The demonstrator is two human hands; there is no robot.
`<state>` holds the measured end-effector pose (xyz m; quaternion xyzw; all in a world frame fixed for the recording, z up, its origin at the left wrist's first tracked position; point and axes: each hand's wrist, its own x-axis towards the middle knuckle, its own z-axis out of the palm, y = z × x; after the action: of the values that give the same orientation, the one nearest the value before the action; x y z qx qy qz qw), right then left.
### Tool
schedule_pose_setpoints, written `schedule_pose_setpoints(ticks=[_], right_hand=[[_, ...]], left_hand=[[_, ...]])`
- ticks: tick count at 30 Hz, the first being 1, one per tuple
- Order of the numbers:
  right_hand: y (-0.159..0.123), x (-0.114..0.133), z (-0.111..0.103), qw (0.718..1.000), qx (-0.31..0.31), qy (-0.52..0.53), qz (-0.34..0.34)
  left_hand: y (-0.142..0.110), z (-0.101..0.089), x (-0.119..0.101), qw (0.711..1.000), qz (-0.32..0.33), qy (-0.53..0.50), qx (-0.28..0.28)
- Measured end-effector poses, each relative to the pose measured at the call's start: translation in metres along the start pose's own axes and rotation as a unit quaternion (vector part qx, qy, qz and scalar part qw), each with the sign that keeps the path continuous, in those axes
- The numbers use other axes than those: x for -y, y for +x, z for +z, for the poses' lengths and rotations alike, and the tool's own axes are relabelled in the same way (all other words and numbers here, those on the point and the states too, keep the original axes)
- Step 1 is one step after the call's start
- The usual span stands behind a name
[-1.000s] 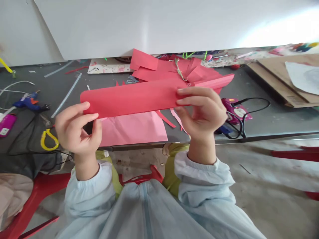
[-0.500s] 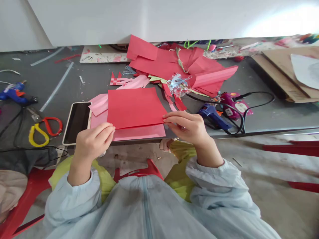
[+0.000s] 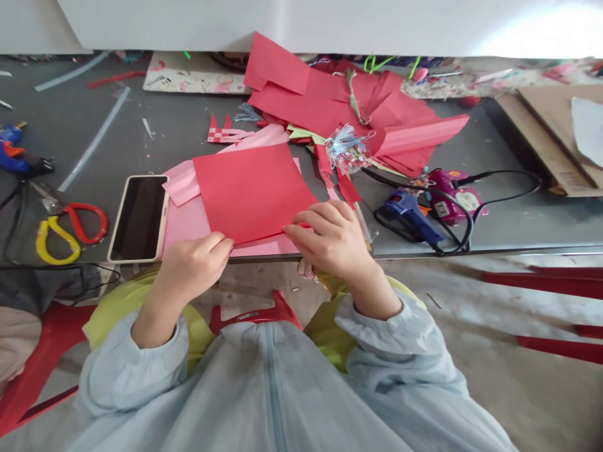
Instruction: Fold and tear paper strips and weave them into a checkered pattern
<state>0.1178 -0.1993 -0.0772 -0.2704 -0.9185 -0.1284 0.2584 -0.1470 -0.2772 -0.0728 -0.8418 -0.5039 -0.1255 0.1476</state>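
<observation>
A sheet of red paper [image 3: 252,191] lies over pink paper [image 3: 184,221] at the table's front edge. My left hand [image 3: 195,267] pinches its near edge toward the left corner. My right hand [image 3: 332,242] is on the same edge farther right, thumb and fingers closed on the paper and covering the near right corner. The near edge lifts slightly between the two hands. Left of the pink paper, a phone [image 3: 140,218] with a dark screen lies flat on the table.
Scissors [image 3: 70,232] with red and yellow handles lie at the left. A blue glue gun [image 3: 409,216] with a looping black cable rests at the right, beside a purple item [image 3: 450,198]. Behind the sheet is a pile of red paper [image 3: 325,113]. Cardboard [image 3: 541,138] lies far right.
My right hand has slid left along the paper's near edge and sits closer to my left hand. My left hand has shifted slightly right. The camera view has tilted a little.
</observation>
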Motion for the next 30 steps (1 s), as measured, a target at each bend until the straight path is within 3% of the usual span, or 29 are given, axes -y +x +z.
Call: schedule_pose_setpoints(ticks=[6,11,15,18,22,30], right_hand=[[0.023,0.024,0.015,0.998,0.037,0.045,-0.017],[0.036,0.030,0.022,0.988,0.094,0.116,0.027],[0.043,0.026,0.024,0.962,0.183,0.187,0.079],[0.046,0.023,0.025,0.938,0.225,0.236,0.117],[0.048,0.020,0.026,0.915,0.242,0.283,0.158],[0.062,0.012,0.025,0.882,0.308,0.297,0.194]], left_hand=[[0.002,-0.004,-0.007,1.000,-0.014,-0.001,-0.006],[0.001,-0.005,-0.015,0.998,-0.058,0.027,0.003],[-0.003,-0.003,-0.031,0.981,-0.157,0.054,-0.101],[-0.009,0.000,-0.048,0.981,-0.131,0.018,-0.145],[-0.015,0.006,-0.068,0.987,-0.060,-0.035,-0.142],[-0.009,0.016,-0.070,0.989,-0.128,-0.011,-0.076]])
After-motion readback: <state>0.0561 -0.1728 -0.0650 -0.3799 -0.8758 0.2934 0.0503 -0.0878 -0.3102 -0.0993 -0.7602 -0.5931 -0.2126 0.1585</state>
